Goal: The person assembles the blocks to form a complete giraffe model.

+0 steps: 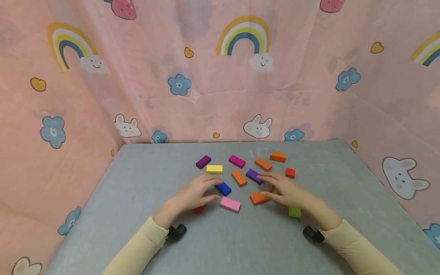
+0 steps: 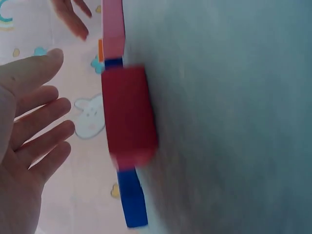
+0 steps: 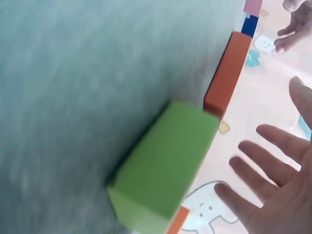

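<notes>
Above the scattered blocks, my left hand (image 1: pixel 190 194) is held with its fingers spread and nothing in them. Closest to it are a blue block (image 1: pixel 224 188), a pink block (image 1: pixel 230 204) and a red block (image 2: pixel 127 114), which it partly hides in the head view. My right hand (image 1: pixel 290 191) hovers likewise, fingers extended and holding nothing. Around it lie a purple block (image 1: pixel 253 176), an orange block (image 1: pixel 258 198) and a green block (image 3: pixel 168 161). Something brownish beneath the right hand is mostly hidden.
Farther back on the grey table (image 1: pixel 154 172) lie a dark purple block (image 1: pixel 203 162), a yellow block (image 1: pixel 214 169), a magenta block (image 1: pixel 237 161), an orange triangular block (image 1: pixel 277 156), a small red block (image 1: pixel 290 173) and other orange pieces. A pink patterned curtain (image 1: pixel 206 114) surrounds the table.
</notes>
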Tool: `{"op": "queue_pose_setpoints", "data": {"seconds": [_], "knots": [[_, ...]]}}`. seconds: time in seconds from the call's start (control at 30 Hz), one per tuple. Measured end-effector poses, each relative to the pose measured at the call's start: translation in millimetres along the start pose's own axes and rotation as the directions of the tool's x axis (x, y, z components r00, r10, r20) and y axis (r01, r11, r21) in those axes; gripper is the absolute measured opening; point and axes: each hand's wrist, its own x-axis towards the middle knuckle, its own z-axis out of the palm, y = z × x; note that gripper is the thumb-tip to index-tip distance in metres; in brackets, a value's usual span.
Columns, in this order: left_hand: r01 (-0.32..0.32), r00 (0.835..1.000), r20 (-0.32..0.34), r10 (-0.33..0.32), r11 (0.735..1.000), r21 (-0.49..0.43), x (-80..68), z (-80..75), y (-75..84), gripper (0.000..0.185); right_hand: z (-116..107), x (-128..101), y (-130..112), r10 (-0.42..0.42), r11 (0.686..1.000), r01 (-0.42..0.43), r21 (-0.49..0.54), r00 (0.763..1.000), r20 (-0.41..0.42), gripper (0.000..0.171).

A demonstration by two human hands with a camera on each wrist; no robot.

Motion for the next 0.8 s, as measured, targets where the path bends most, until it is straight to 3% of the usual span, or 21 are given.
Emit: {"op": "queue_pose_setpoints", "data": {"seconds": [0.33, 0.6, 0.8], "knots": [[-0.068, 0.993, 0.080, 0.083, 0.983, -0.171, 7.0, 11.0, 11.0, 0.037, 9, 7, -1, -0.145, 0.985, 0.142, 0.098, 0.989, 0.015, 0.048], [-0.085, 0.986, 0.124, 0.109, 0.979, -0.184, 9.9, 15.2, 12.3, 0.033, 9, 10, 0, -0.158, 0.981, 0.148, 0.125, 0.984, 0.078, 0.042], [-0.060, 0.985, 0.148, 0.087, 0.982, -0.178, 11.6, 17.3, 11.6, 0.032, 10, 12, 1, -0.144, 0.985, 0.131, 0.114, 0.982, 0.120, 0.037]]}}
